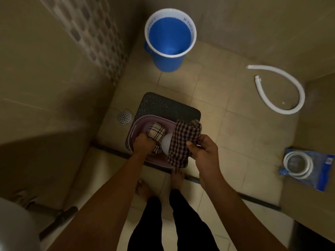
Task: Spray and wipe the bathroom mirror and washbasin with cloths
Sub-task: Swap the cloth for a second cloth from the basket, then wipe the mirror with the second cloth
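At frame centre, my right hand point(201, 149) pinches the dark cloth point(183, 142), limp and light, by its edge. My left hand point(143, 144) curls round the pale cloth point(155, 132) in the basin point(135, 127); bunching it should hold best.

The blue bucket point(170, 39) carries small dark lettering printed twice on the white inner band below its rim, once on the left and once on the right; it is too blurred to read. The blue packet point(322, 171) shows a white mark, also illegible.
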`<state>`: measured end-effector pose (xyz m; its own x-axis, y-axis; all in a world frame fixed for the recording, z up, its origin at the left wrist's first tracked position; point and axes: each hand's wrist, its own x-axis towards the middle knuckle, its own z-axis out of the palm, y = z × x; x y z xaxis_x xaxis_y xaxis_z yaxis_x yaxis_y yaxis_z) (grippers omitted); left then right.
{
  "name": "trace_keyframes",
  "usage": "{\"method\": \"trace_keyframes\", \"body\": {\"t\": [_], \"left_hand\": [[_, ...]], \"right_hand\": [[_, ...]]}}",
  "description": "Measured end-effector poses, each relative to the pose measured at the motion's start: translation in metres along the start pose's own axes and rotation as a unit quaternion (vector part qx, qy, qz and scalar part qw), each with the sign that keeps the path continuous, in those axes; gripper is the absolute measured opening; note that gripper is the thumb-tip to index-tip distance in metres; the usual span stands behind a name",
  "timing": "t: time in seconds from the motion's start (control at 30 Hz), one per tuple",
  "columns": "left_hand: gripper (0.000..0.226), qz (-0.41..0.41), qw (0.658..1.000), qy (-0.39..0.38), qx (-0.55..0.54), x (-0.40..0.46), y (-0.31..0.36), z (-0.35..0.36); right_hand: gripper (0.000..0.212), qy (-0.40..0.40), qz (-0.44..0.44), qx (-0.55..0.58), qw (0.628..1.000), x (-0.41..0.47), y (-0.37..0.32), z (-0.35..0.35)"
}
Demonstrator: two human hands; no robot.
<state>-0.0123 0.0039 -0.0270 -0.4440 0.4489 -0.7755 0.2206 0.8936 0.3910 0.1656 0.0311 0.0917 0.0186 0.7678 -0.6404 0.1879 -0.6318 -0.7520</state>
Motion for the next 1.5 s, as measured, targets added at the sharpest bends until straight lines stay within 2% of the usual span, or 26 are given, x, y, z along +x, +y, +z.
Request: {"method": "trace_keyframes", "body": {"t": [0.07,0.23,0.37,0.47,0.53,0.6,0.63,0.73,0.83,0.93,1.17,1.27,1.33,1.4,1.5], "left_hand": [[0.029,-0.002,1.000,0.004,0.019,0.007,-0.002,0.005],[0.031,0.004,0.998,0.011,0.064,0.001,0.005,0.006],[0.026,0.048,0.997,0.047,0.035,-0.014,0.006,-0.004],[0.020,0.085,0.993,0.078,-0.038,-0.032,0.005,-0.018],[0.020,0.093,0.983,0.071,-0.141,-0.059,0.015,-0.034],[0.013,0.098,0.956,0.025,-0.276,-0.110,0.034,-0.057],[0.016,0.092,0.942,-0.006,-0.321,-0.132,0.040,-0.067],[0.032,0.082,0.907,-0.090,-0.403,-0.185,0.038,-0.091],[0.037,0.093,0.880,-0.093,-0.457,-0.212,0.022,-0.108],[0.033,0.120,0.865,-0.054,-0.485,-0.234,0.001,-0.126],[0.003,0.164,0.853,0.147,-0.473,-0.289,-0.046,-0.169],[0.011,0.151,0.838,0.227,-0.473,-0.315,-0.075,-0.187],[0.019,0.144,0.823,0.273,-0.476,-0.333,-0.096,-0.199],[0.025,0.139,0.808,0.298,-0.489,-0.354,-0.120,-0.210],[0.031,0.132,0.790,0.314,-0.509,-0.385,-0.159,-0.222]], "right_hand": [[0.021,-0.006,0.006,0.002,1.000,0.000,0.004,0.001],[0.022,-0.029,0.012,0.011,0.999,-0.004,0.003,0.003],[0.024,-0.053,0.008,0.015,0.998,-0.011,-0.012,0.005],[0.027,-0.075,0.001,0.019,0.997,-0.019,-0.029,0.009],[0.026,-0.099,0.003,0.024,0.995,-0.026,-0.041,0.013],[0.025,-0.140,0.013,0.037,0.989,-0.036,-0.054,0.019],[0.025,-0.164,0.024,0.048,0.985,-0.041,-0.060,0.022],[0.029,-0.229,0.072,0.087,0.967,-0.056,-0.071,0.031],[0.028,-0.289,0.094,0.103,0.947,-0.074,-0.076,0.044],[0.025,-0.333,0.076,0.068,0.937,-0.103,-0.080,0.062],[0.014,-0.336,0.023,-0.037,0.941,-0.167,-0.071,0.104],[0.020,-0.386,0.013,-0.038,0.922,-0.206,-0.071,0.121],[0.040,-0.412,0.030,-0.042,0.910,-0.230,-0.069,0.132],[0.052,-0.451,-0.001,-0.056,0.891,-0.257,-0.065,0.143],[0.038,-0.493,-0.080,-0.091,0.862,-0.301,-0.053,0.156]]}}
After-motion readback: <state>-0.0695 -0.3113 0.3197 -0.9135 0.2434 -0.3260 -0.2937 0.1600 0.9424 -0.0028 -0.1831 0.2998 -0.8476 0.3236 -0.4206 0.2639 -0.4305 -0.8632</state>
